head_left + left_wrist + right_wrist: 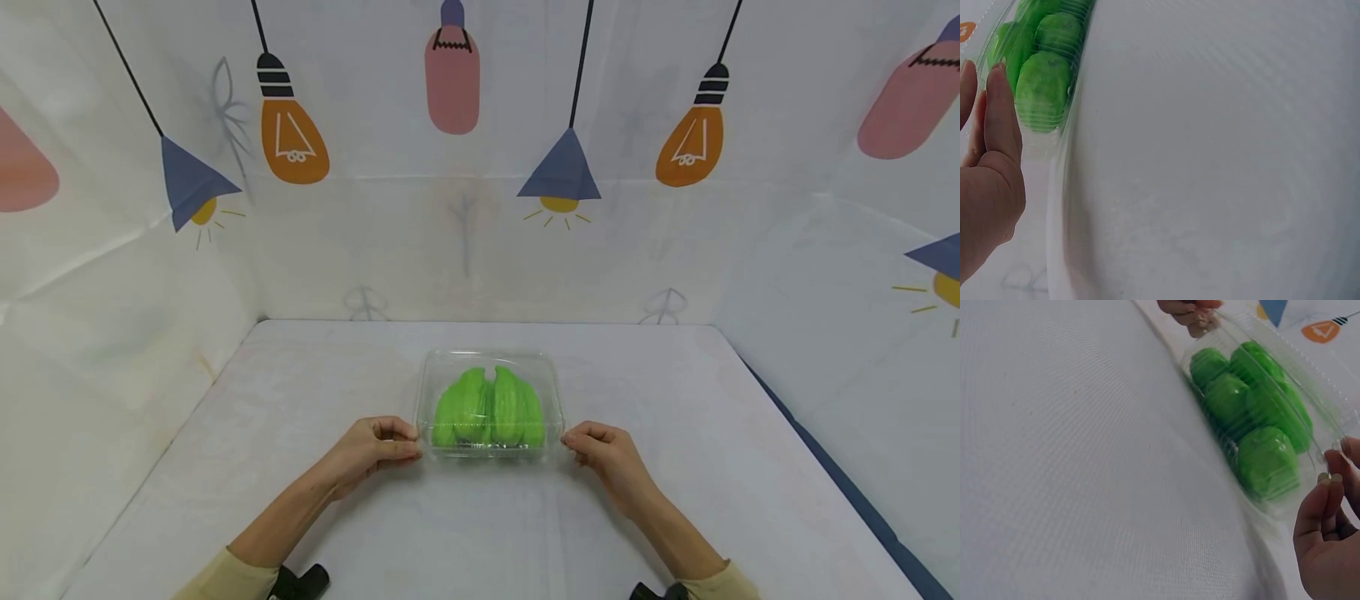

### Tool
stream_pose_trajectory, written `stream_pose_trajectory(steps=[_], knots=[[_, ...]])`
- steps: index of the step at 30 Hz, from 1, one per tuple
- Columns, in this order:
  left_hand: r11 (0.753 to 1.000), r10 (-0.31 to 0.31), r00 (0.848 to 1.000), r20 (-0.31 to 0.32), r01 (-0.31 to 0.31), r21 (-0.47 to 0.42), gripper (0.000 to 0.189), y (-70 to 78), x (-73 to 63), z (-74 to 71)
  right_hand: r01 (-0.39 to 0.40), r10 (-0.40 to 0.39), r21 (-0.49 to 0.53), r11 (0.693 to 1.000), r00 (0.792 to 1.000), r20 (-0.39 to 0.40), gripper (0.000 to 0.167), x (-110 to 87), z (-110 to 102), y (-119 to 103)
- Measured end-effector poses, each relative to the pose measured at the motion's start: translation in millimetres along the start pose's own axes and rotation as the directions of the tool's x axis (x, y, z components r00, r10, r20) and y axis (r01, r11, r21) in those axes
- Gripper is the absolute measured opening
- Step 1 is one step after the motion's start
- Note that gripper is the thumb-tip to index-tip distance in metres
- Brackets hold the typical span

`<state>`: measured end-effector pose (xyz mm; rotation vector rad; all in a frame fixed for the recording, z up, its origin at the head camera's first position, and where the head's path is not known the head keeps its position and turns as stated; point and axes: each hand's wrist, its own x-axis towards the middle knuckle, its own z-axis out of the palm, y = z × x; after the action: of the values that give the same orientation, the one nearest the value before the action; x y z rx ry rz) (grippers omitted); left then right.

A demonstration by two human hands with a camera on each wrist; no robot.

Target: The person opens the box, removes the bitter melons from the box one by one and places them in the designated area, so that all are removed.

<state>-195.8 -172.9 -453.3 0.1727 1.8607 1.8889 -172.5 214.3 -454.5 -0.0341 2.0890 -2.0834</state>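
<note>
A clear plastic clamshell box [450, 360] sits on the white table in front of me, its lid over several bright green, ribbed vegetables [510, 408] that look like chayotes. At its near left corner my left hand [371, 450] pinches the rim between thumb and fingers. My right hand [611, 458] pinches the near right corner in the same way. The right wrist view shows thumb and fingertips of the right hand [1335, 537] meeting on the thin lid edge. In the left wrist view, the left hand's fingers [1000, 115] lie along the box's side.
The white-covered table [450, 533] reaches to a white cloth backdrop [390, 242] printed with lamps and bulbs. Similar cloth closes in both sides. A dark blue strip [825, 462] runs beside the table's right edge. Dark wrist devices [303, 581] show below the sleeves.
</note>
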Motion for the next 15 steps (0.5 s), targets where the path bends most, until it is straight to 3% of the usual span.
stream_pose_trajectory(steps=[9, 15], knots=[[1.000, -0.012, 0.998, 0.059, 0.011, 0.025, 0.041, 1.8, -3.3, -3.5, -0.009, 0.007, -0.031, 0.999, 0.998, -0.069, 0.029, 1.4, 3.9, -3.7], [1.000, -0.008, 0.998, 0.059, 0.009, -0.009, 0.033, 1.6, -4.4, -2.8, 0.015, -0.018, -0.044, 0.999, 0.998, -0.063, 0.031, -0.9, 6.0, -8.2]])
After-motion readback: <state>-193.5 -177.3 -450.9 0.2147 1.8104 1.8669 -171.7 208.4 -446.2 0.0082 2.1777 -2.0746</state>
